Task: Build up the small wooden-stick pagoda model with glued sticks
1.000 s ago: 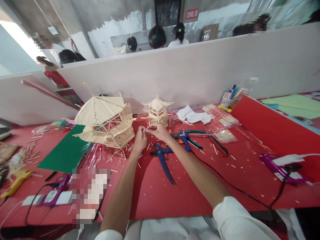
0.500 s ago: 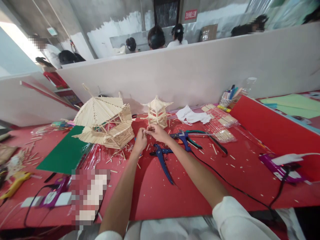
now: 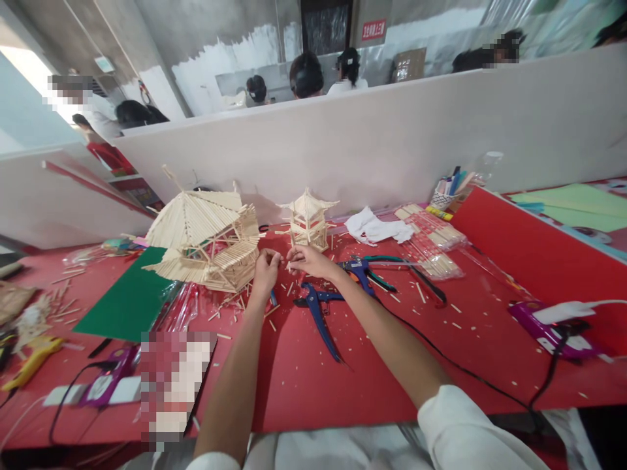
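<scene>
My left hand (image 3: 265, 272) and my right hand (image 3: 310, 261) are held out over the red table (image 3: 304, 378), a little apart, just in front of a small wooden-stick pavilion (image 3: 308, 219). Each hand pinches a short thin wooden stick piece at its fingertips. A larger stick-built pavilion (image 3: 206, 238) stands right beside my left hand. Blue cutting pliers (image 3: 321, 316) lie on the table under my right wrist.
A blue-and-orange glue gun (image 3: 362, 267) with a black cord lies right of my hands. Purple glue guns lie at the far right (image 3: 553, 326) and near left (image 3: 105, 382). A green sheet (image 3: 130, 297), bagged sticks (image 3: 434, 245), white cloth (image 3: 377, 228) and a pen cup (image 3: 445, 192) are around. Other people sit behind the partition.
My hands were touching at the fingertips; now they have drawn apart, the left moving slightly left toward the large pavilion.
</scene>
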Motion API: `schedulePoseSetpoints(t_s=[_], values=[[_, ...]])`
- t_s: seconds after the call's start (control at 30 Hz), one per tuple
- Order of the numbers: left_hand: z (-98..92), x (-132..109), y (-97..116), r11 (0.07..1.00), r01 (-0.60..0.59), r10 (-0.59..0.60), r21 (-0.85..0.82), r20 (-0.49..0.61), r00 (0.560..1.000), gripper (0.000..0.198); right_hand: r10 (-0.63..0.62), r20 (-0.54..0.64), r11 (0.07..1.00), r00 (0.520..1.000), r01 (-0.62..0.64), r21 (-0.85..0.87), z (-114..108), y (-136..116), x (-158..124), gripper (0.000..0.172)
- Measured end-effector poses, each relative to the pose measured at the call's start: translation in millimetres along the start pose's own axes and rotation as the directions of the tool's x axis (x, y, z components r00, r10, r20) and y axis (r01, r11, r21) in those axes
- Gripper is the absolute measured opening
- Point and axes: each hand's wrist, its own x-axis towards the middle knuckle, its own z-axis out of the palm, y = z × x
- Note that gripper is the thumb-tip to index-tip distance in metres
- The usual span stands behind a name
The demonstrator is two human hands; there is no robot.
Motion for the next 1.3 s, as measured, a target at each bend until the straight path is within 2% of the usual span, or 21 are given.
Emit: schedulePoseSetpoints(t_s=[0.1, 0.17, 0.3, 0.37, 0.53, 0.7, 0.8, 0.9, 1.1, 1.3], values=[[-4.4, 1, 3, 1.000, -0.023, 0.023, -0.017, 0.015, 1.000, 0.020, -0.019, -0.022, 0.999, 1.000, 0.019, -0.030, -1, -1, 1, 0.016], [-6.3, 0, 7, 0.998, -0.050, 0.051, -0.034, 0.048, 0.998, 0.022, -0.024, -0.040, 1.000, 0.999, 0.023, -0.008, -1, -2, 1, 0.021], [-9.8, -3, 16, 0.995, -0.100, 0.104, -0.030, 0.227, 0.968, 0.021, 0.008, -0.079, 0.993, 0.997, 0.001, 0.114, 1, -6, -2, 0.037], [-11.4, -4, 20, 0.993, -0.121, 0.121, -0.018, 0.280, 0.952, 0.023, 0.037, -0.084, 0.984, 0.996, -0.021, 0.177, 3, -9, -4, 0.041], [-12.4, -4, 23, 0.986, -0.167, 0.156, 0.022, 0.252, 0.955, 0.018, 0.051, -0.064, 0.968, 0.997, -0.034, 0.247, 3, -11, -6, 0.043], [-11.6, -5, 21, 0.938, -0.295, 0.256, 0.184, 0.209, 0.944, 0.015, 0.035, -0.088, 0.980, 0.996, -0.017, 0.196, 0, -7, -3, 0.039], [-12.9, -8, 22, 0.855, -0.411, 0.342, 0.317, 0.250, 0.906, 0.016, 0.045, -0.104, 0.988, 0.994, -0.029, 0.150, -3, -8, -3, 0.035], [-15.1, -11, 24, 0.799, -0.473, 0.369, 0.372, 0.317, 0.874, 0.020, 0.056, -0.075, 0.994, 0.996, -0.049, 0.096, -6, -12, -5, 0.029], [-18.5, -15, 29, 0.773, -0.501, 0.322, 0.389, 0.439, 0.839, 0.018, 0.032, -0.025, 0.999, 0.999, -0.033, -0.012, -8, -19, -7, 0.030], [-13.5, -15, 24, 0.815, -0.449, 0.315, 0.366, 0.371, 0.874, 0.007, 0.003, -0.008, 0.989, 1.000, -0.004, -0.147, -6, -23, -8, 0.029]])
